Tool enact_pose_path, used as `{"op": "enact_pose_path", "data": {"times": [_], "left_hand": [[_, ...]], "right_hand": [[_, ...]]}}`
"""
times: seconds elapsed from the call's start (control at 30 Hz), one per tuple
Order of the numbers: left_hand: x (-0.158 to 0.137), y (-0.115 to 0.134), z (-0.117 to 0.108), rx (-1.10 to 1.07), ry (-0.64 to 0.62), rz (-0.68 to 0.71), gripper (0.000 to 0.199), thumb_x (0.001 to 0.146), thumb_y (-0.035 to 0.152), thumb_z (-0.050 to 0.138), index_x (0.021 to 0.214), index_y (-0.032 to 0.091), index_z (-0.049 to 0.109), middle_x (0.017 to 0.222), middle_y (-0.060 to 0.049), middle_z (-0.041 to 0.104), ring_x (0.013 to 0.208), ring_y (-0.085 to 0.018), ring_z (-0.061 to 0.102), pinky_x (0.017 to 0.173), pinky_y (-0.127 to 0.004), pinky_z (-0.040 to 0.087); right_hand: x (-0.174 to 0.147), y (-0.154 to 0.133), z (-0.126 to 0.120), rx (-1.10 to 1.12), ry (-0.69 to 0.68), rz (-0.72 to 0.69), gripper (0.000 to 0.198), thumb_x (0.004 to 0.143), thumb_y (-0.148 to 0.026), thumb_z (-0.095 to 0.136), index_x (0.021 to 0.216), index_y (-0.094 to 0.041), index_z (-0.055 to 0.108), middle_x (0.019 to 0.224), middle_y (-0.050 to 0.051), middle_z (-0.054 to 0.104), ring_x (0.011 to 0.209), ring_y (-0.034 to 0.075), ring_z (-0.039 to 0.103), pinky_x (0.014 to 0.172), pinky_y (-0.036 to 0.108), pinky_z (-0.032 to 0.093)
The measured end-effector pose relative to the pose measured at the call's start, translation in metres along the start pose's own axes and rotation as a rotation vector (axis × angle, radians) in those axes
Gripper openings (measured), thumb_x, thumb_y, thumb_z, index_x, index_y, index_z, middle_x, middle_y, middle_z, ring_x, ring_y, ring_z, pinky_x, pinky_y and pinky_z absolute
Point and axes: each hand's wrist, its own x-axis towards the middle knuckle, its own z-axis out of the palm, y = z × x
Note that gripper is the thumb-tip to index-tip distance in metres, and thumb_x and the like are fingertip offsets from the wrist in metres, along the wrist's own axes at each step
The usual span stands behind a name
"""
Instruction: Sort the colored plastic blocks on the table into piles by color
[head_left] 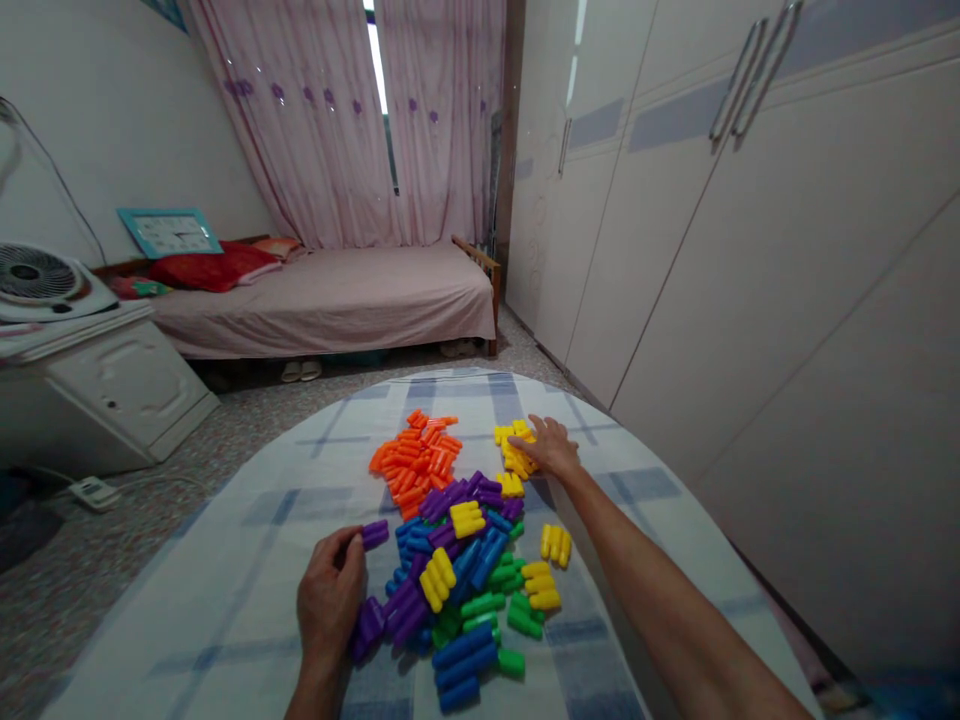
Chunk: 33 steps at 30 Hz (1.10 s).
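On the table: a round table (225,600) draped in a pale cloth with blue checks fills the lower half of the view, and a heap of short plastic blocks with rounded ends lies at its middle.

Left hand: the left hand (330,598) sits near the person, at the left edge of the heap, fingers curled closed around a purple block (375,533) pinched between thumb and fingertips. More purple blocks (390,615) lie touching the same hand on its right side.

Right hand: the right hand (551,447) is stretched far forward with the arm nearly straight, palm down, fingers spread and resting on the yellow pile (516,450). Whether it has closed on any one block, I cannot tell.

Which way the blocks lie: the yellow pile is at the far right of the heap, under the right hand and well apart from the left. The orange pile (416,460) lies at the far left, just beside the yellow one, touched by neither hand.

Long axis: the held purple block points away from the left hand toward the right, roughly level.

Nearer hand: mixed blue, green and yellow blocks (480,600) lie between the two arms, closer to the left hand.

Room: a bed (330,290) stands behind, a wardrobe (750,250) to the right.
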Motion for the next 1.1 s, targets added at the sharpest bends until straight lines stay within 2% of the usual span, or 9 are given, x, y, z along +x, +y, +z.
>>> {"op": "enact_pose_path", "data": {"times": [0.13,0.23,0.3,0.4,0.5,0.67,0.87,0.97,1.1], "left_hand": [[0.0,0.0,0.0,0.002,-0.005,0.016,0.038,0.073,0.048,0.047,0.092,0.02,0.065,0.1,-0.007,0.066,0.093,-0.024,0.061,0.082,-0.035,0.047],[0.0,0.0,0.0,0.007,0.0,0.016,0.039,0.073,0.048,0.047,0.092,0.02,0.066,0.099,-0.007,0.067,0.091,-0.024,0.062,0.081,-0.035,0.048],[0.0,-0.001,0.0,0.008,-0.001,0.01,0.038,0.073,0.048,0.047,0.091,0.02,0.066,0.099,-0.007,0.067,0.091,-0.024,0.062,0.081,-0.036,0.048],[0.001,-0.001,0.0,0.013,-0.004,-0.002,0.038,0.073,0.047,0.047,0.092,0.021,0.065,0.099,-0.007,0.066,0.091,-0.024,0.062,0.081,-0.036,0.047],[0.001,-0.001,0.0,0.017,-0.005,0.003,0.038,0.073,0.047,0.047,0.092,0.02,0.065,0.099,-0.007,0.066,0.091,-0.024,0.061,0.081,-0.035,0.047],[0.0,0.001,0.0,0.014,-0.006,-0.006,0.038,0.074,0.047,0.047,0.092,0.02,0.065,0.099,-0.007,0.066,0.09,-0.024,0.062,0.081,-0.035,0.047],[-0.001,0.002,0.0,0.003,-0.003,0.011,0.037,0.075,0.047,0.047,0.093,0.02,0.066,0.099,-0.007,0.067,0.09,-0.023,0.062,0.081,-0.034,0.047],[-0.001,0.003,0.0,0.014,-0.004,0.01,0.036,0.076,0.046,0.046,0.093,0.021,0.066,0.099,-0.007,0.067,0.091,-0.023,0.062,0.083,-0.034,0.047],[-0.001,0.004,0.0,0.012,-0.001,0.003,0.036,0.075,0.046,0.047,0.092,0.02,0.066,0.098,-0.007,0.067,0.091,-0.024,0.062,0.083,-0.035,0.047]], "right_hand": [[-0.004,-0.016,0.002,-0.078,-0.039,-0.017,0.074,0.072,-0.07,0.049,0.134,-0.029,0.042,0.133,0.014,0.042,0.121,0.035,0.04,0.09,0.055,0.036],[-0.012,-0.02,0.004,-0.127,-0.049,-0.054,0.065,0.074,-0.063,0.052,0.129,-0.028,0.046,0.125,0.013,0.046,0.112,0.033,0.047,0.086,0.051,0.038],[-0.017,-0.019,0.007,-0.136,-0.015,-0.083,0.053,0.079,-0.055,0.051,0.124,-0.025,0.05,0.12,0.013,0.05,0.108,0.03,0.049,0.083,0.046,0.04],[-0.023,-0.012,0.015,-0.101,0.114,-0.129,0.035,0.085,-0.041,0.048,0.115,-0.024,0.055,0.111,0.01,0.054,0.103,0.025,0.051,0.079,0.035,0.041],[-0.023,-0.001,0.022,-0.011,0.216,-0.179,0.027,0.085,-0.035,0.049,0.109,-0.024,0.058,0.103,0.007,0.056,0.096,0.019,0.052,0.075,0.027,0.04],[-0.022,0.013,0.025,0.112,0.252,-0.261,0.024,0.086,-0.026,0.044,0.104,-0.021,0.059,0.102,0.004,0.058,0.085,0.014,0.056,0.075,0.024,0.04],[-0.029,0.018,0.004,0.446,0.443,-0.294,0.023,0.08,-0.028,0.045,0.092,-0.017,0.062,0.093,0.006,0.063,0.086,0.018,0.059,0.083,0.031,0.043],[-0.047,0.007,-0.013,0.622,0.383,-0.329,0.024,0.08,-0.033,0.048,0.092,-0.018,0.062,0.091,0.005,0.066,0.084,0.018,0.06,0.079,0.032,0.046],[-0.089,-0.025,-0.025,0.683,0.192,-0.505,0.02,0.08,-0.03,0.053,0.094,-0.02,0.063,0.093,0.002,0.066,0.083,0.016,0.06,0.078,0.03,0.046]]}}
